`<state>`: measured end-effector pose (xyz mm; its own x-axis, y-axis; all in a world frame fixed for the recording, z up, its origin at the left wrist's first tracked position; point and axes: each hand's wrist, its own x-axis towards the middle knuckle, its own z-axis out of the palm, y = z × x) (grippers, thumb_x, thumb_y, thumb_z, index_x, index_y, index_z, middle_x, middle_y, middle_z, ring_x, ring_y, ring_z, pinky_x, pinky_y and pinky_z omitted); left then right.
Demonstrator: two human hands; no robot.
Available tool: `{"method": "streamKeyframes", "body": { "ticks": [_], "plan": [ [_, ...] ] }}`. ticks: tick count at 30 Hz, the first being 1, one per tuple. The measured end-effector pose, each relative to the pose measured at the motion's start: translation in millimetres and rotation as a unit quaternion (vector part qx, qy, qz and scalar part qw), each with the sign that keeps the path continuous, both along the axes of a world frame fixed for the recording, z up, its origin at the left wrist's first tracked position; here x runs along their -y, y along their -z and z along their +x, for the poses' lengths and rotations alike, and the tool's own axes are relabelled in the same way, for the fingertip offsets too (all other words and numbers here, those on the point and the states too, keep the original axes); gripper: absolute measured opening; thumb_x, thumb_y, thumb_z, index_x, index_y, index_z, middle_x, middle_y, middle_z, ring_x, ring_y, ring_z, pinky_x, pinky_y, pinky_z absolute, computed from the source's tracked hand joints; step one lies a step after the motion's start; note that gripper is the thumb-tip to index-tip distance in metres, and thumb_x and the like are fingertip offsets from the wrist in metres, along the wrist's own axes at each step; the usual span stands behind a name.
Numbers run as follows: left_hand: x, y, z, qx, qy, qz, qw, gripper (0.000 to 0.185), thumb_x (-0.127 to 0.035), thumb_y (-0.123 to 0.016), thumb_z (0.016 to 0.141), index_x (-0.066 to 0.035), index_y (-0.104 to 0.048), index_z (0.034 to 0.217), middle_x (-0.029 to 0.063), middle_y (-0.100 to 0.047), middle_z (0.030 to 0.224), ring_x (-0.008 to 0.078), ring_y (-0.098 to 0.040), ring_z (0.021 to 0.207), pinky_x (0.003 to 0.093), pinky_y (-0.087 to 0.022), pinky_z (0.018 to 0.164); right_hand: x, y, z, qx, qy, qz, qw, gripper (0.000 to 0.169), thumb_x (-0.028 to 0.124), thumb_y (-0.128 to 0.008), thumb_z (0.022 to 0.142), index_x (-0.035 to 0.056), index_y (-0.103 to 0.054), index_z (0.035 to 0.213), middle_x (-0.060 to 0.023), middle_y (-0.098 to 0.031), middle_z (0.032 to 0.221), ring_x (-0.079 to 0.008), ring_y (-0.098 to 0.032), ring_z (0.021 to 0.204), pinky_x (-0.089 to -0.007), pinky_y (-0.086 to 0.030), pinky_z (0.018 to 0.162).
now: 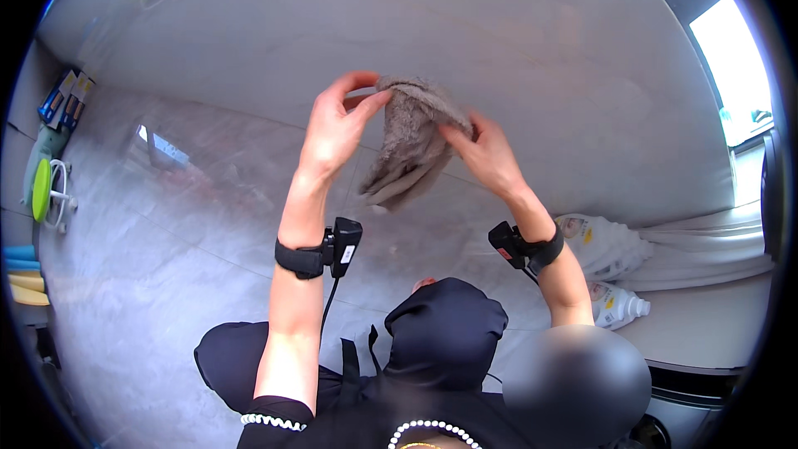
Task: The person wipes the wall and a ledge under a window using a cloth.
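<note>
A grey-brown fluffy cloth (414, 131) hangs bunched between my two hands above the tiled floor. My left hand (340, 118) pinches its upper left corner between thumb and fingers. On the other side, my right hand (483, 146) grips the cloth's right edge, with some fingers hidden behind it. The lower part of the cloth droops in loose folds towards me. Each wrist wears a black strap with a small black device on it.
A pale wall (499, 19) rises beyond my hands. White bottles (614, 305) and a white curtain (698, 249) are at the right. Along the left side are a green-topped stool (42, 190) and blue boxes (59, 100). My knees are below the cloth.
</note>
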<state>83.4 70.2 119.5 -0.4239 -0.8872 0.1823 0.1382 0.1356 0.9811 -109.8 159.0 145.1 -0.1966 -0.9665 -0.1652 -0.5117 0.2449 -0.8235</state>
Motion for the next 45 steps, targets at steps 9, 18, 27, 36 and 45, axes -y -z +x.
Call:
{"method": "streamKeyframes", "body": {
  "ticks": [9,18,27,36,45],
  "plan": [
    [-13.2,63.2,-10.0,-0.101,0.231,0.403,0.880,0.059,-0.030,-0.062,0.085,0.004,-0.039,0.128,0.0213,-0.047,0.124,0.0321,-0.050,0.111,0.0434,-0.046,0.090,-10.4,-10.2,34.4,0.415,0.148,-0.140,0.887,0.036,0.028,-0.057,0.089,-0.0029,-0.055,0.106,-0.0055,-0.061,0.095,-0.0130,-0.055,0.092,-0.0272,-0.043,0.081],
    [-18.5,14.1,-17.1,-0.179,0.223,0.253,0.924,0.044,-0.007,-0.063,0.082,0.004,-0.046,0.121,0.0108,-0.056,0.115,0.0187,-0.054,0.106,0.0338,-0.045,0.090,-33.6,23.6,-10.2,0.012,0.113,-0.185,0.976,0.079,0.038,-0.066,0.081,-0.0003,-0.026,0.137,-0.0197,-0.041,0.129,-0.0240,-0.043,0.118,-0.0366,-0.044,0.089],
    [-25.5,-8.5,-16.6,-0.139,0.312,0.171,0.924,0.041,-0.007,-0.064,0.081,0.001,-0.051,0.119,0.0083,-0.055,0.119,0.0173,-0.053,0.107,0.0326,-0.044,0.091,-32.3,-9.1,19.2,0.268,0.070,-0.177,0.944,0.075,0.021,-0.076,0.073,-0.0042,-0.036,0.130,-0.0131,-0.051,0.119,-0.0200,-0.051,0.110,-0.0312,-0.042,0.093],
    [27.7,21.8,24.8,-0.264,-0.013,0.107,0.958,0.028,-0.010,-0.054,0.086,-0.001,-0.054,0.112,0.0116,-0.054,0.118,0.0195,-0.053,0.103,0.0342,-0.042,0.088,-55.9,-96.9,-58.4,-0.477,0.198,-0.555,0.652,0.059,0.013,-0.074,0.072,0.0084,-0.046,0.124,-0.0109,-0.047,0.121,-0.0264,-0.042,0.116,-0.0391,-0.031,0.100],
    [48.0,80.9,53.6,-0.305,-0.285,0.116,0.902,0.025,-0.013,-0.048,0.086,0.000,-0.054,0.106,0.0091,-0.056,0.108,0.0187,-0.051,0.101,0.0327,-0.038,0.086,52.9,-27.6,-24.2,-0.598,-0.014,-0.491,0.633,0.057,0.029,-0.075,0.062,0.0283,-0.059,0.117,-0.0085,-0.036,0.139,-0.0324,-0.033,0.126,-0.0503,-0.031,0.098]
  ]
}}
